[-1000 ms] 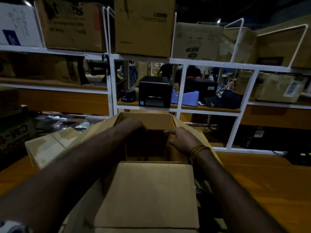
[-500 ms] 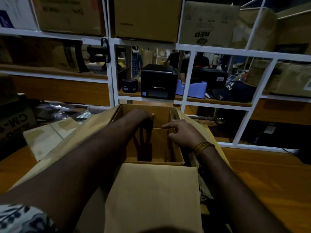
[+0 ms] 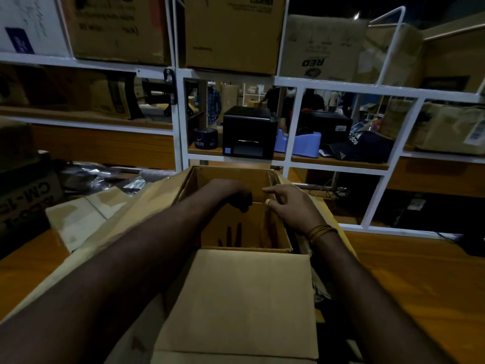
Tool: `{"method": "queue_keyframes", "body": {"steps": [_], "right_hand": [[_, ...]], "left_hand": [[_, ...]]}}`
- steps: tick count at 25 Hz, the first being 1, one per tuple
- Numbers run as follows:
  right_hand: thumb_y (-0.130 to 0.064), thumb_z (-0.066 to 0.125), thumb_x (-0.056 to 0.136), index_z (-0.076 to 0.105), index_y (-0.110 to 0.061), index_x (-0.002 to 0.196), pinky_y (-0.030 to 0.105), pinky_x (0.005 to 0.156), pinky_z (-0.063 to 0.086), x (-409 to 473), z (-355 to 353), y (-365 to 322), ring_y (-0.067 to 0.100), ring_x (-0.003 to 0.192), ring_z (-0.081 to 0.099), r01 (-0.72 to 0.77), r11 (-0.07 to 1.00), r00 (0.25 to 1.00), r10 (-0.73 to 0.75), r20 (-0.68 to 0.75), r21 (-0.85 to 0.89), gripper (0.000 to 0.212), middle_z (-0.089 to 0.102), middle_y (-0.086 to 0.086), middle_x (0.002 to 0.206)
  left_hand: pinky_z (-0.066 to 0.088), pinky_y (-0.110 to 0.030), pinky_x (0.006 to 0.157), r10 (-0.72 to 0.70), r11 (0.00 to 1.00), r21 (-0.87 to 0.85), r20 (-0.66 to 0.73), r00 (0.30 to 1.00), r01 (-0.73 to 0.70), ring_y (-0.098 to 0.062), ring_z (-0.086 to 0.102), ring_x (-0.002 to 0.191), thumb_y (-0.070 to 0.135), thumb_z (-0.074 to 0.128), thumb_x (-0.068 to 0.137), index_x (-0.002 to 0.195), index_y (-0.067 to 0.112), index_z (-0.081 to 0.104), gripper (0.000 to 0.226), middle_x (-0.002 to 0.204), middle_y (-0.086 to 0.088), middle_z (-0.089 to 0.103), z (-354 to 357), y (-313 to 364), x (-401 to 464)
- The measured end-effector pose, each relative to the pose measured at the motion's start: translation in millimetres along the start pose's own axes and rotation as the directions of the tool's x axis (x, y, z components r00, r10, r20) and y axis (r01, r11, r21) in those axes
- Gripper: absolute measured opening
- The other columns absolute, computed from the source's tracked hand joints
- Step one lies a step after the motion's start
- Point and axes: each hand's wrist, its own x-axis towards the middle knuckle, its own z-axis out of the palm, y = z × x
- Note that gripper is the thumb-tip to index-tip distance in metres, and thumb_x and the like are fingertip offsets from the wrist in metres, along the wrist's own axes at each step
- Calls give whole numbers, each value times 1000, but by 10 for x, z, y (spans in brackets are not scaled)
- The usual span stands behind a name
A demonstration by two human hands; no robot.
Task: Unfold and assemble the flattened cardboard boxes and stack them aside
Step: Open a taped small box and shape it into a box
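Box: open cardboard box (image 3: 231,227) on the wooden table (image 3: 409,285), straight ahead, mouth upward, near flap (image 3: 241,298) folded out toward the camera.
Left hand (image 3: 236,194): reaching into the box, fingers curled downward over the top edge of an inner flap (image 3: 236,224); whether gripping or only pressing, cannot tell in the dim light.
Right hand (image 3: 288,206): at the box's right wall, thumb and forefinger pinching the wall's top edge; forefinger stretched leftward.
Wrist: brown cord band (image 3: 321,231) around the right wrist.
Left of box: flattened cardboard (image 3: 78,222) lying on the table.
Behind: white shelving frame (image 3: 291,127) holding a black printer (image 3: 249,132), a dark cap (image 3: 359,149), more cartons.
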Motion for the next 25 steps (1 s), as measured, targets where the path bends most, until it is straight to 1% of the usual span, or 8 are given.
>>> {"method": "queue_keyframes", "body": {"steps": [4,7,9,12,14,18,22,25], "right_hand": [[-27,59,96,60,-31,131,26,92,41,-256,-69,-85,12,119,49,10,998,999,-7,-46,64,35,53,0,139],[-27,60,96,63,-32,128,31,96,46,-549,-163,-130,11,120,49,24,994,993,-12,-121,105,33,56,-3,137],[-27,60,95,65,-33,125,35,97,48,-773,-211,-182,14,123,50,23,990,985,1,-173,137,30,57,-4,134],[-24,62,94,68,-32,119,27,94,43,-1153,-240,-255,10,116,51,59,988,968,-22,-249,142,27,60,-4,124],[-22,61,94,68,-33,117,26,92,43,-1411,-242,-267,7,111,51,48,990,958,-8,-287,134,27,58,-5,121],[-20,60,95,65,-32,118,25,90,48,-1878,-275,-176,4,104,52,7,991,933,40,-358,130,26,54,-5,121],[-19,59,95,63,-33,117,10,77,42,-2261,-438,118,9,106,54,-51,992,930,88,-356,112,26,52,-5,119],[-23,59,95,63,-32,122,16,75,42,-2549,-616,423,12,107,54,-100,994,920,112,-375,50,28,51,-3,120]], "left_hand": [[51,-30,80,22,990,-128,-231,973,-53,-15,58,91,29,56,96,132,23,54,36,117,-2,59,-3,192,-500],[49,-20,62,-31,945,-302,-470,882,-128,-7,59,81,32,53,97,125,30,59,28,112,3,62,150,317,-1010],[49,-19,65,-31,912,-347,-586,810,-216,-6,58,89,30,54,97,125,32,60,28,117,6,62,279,443,-1395],[50,-26,83,-18,853,-386,-695,719,-352,-9,55,106,27,59,95,124,30,62,29,125,4,60,564,624,-1768],[48,-29,91,-31,840,-379,-749,662,-389,-12,52,112,27,61,94,122,31,63,29,125,2,59,737,744,-1919],[40,-25,92,-39,813,-357,-820,570,-459,-13,45,119,30,63,91,123,35,62,32,130,3,55,959,1042,-2090],[37,-20,87,7,782,-342,-832,555,-522,-12,43,118,27,62,92,125,36,60,34,131,5,54,1115,1494,-2134],[44,-23,88,43,752,-362,-808,588,-551,-13,47,115,26,62,92,124,35,60,33,129,5,54,1240,1909,-2063]]}}
